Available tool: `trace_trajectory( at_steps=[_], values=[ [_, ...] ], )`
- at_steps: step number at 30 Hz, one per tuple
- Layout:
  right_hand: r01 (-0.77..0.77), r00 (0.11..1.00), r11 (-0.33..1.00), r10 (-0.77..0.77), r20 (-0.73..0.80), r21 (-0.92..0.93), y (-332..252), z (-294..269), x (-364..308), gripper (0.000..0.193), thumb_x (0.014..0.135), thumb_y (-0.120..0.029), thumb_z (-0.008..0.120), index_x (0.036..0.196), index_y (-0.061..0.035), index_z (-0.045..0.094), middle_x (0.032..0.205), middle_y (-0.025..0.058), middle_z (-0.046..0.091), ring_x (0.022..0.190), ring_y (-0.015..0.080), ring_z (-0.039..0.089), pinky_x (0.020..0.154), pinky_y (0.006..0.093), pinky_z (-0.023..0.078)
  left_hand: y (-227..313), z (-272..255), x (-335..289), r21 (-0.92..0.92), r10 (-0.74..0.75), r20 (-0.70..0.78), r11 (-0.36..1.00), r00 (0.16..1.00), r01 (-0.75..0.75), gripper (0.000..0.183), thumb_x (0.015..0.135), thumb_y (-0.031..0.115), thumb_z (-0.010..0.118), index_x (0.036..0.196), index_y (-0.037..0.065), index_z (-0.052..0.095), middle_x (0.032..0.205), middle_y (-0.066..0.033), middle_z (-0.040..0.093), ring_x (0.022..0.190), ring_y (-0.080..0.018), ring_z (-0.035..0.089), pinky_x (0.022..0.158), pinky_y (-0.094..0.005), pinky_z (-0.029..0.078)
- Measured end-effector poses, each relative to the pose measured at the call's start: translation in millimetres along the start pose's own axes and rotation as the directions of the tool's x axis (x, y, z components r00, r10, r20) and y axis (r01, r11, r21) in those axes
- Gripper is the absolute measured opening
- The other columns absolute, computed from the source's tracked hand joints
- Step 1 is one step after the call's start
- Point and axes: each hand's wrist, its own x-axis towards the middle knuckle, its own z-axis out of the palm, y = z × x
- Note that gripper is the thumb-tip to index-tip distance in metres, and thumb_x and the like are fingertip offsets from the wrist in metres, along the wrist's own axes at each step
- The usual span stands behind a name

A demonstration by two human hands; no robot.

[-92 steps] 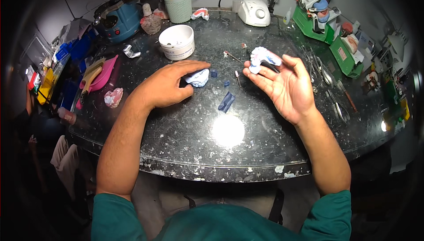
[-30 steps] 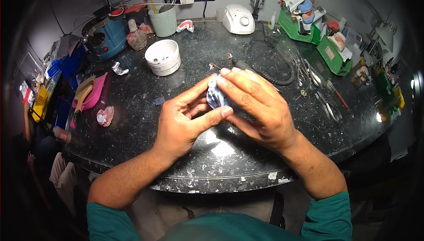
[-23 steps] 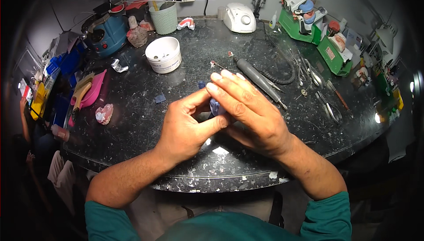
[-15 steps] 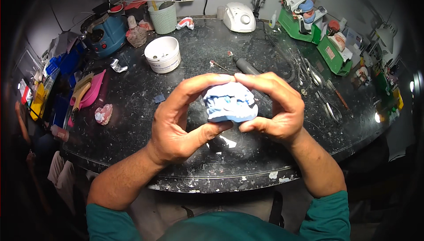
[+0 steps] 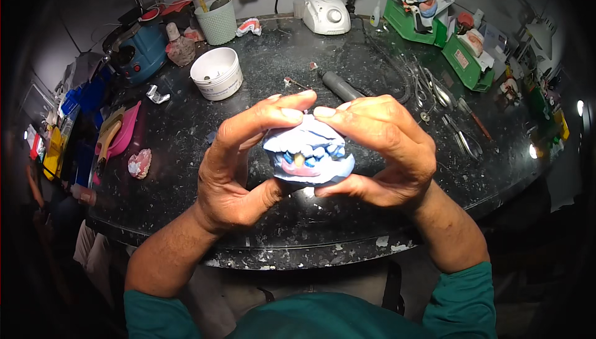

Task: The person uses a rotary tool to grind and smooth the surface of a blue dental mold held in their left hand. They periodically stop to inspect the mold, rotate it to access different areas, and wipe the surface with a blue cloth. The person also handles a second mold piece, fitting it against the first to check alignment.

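Between both hands, above the bench, I hold a pale blue plaster dental model whose upper and lower halves are closed together. Pink wax and a yellowish tooth show along its lower front side. My left hand grips its left end, fingers on top and thumb beneath. From the other side my right hand does the same, its fingertips near the left ones on the top and its thumb under the lower edge. A dark grey handpiece lies on the bench just beyond the model.
The dark, plaster-spotted bench carries a white tub, a pink dustpan and a pinkish plaster lump on the left. Metal hand tools lie at right, near green bins. A white control unit stands at the back.
The dental model has turned in my hands, so its pink wax and yellowish tooth now show. Both hands have shifted slightly left with it, still gripping.
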Motion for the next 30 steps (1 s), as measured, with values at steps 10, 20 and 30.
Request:
trace_trajectory(
  at_steps=[10,20,30],
  values=[
    [-0.212,0.977,0.961,0.214,0.007,0.179,4.0,5.5,-0.6,0.058,0.072,-0.018,0.090,0.122,0.0015,0.070,0.115,0.0160,0.071,0.100,0.0243,0.070,0.085,0.0337,0.058,9.0,4.1,-4.1,0.248,-0.070,-0.090,0.964,0.994,0.091,0.072,0.076,0.012,0.089,0.137,-0.002,0.053,0.138,-0.0203,0.060,0.128,-0.0276,0.059,0.111,-0.0393,0.046],
    [-0.249,0.965,0.909,0.261,0.011,0.333,7.1,11.3,-5.4,0.062,0.071,-0.017,0.091,0.125,0.0037,0.067,0.121,0.0183,0.068,0.108,0.0248,0.067,0.090,0.0341,0.058,10.1,5.1,-0.4,0.379,0.080,-0.056,0.924,0.995,-0.053,0.062,0.080,0.003,0.082,0.135,-0.002,0.056,0.133,-0.0203,0.063,0.125,-0.0297,0.062,0.106,-0.0398,0.049],
    [-0.237,0.971,0.954,0.226,0.081,0.184,9.4,7.6,-6.7,0.064,0.073,-0.018,0.090,0.126,0.0076,0.064,0.123,0.0204,0.066,0.115,0.0261,0.064,0.099,0.0355,0.054,13.7,2.5,4.9,0.421,0.028,-0.057,0.907,0.998,-0.002,0.062,0.072,-0.009,0.072,0.132,-0.002,0.058,0.131,-0.0199,0.064,0.125,-0.0308,0.062,0.107,-0.0387,0.048]
  ],
)
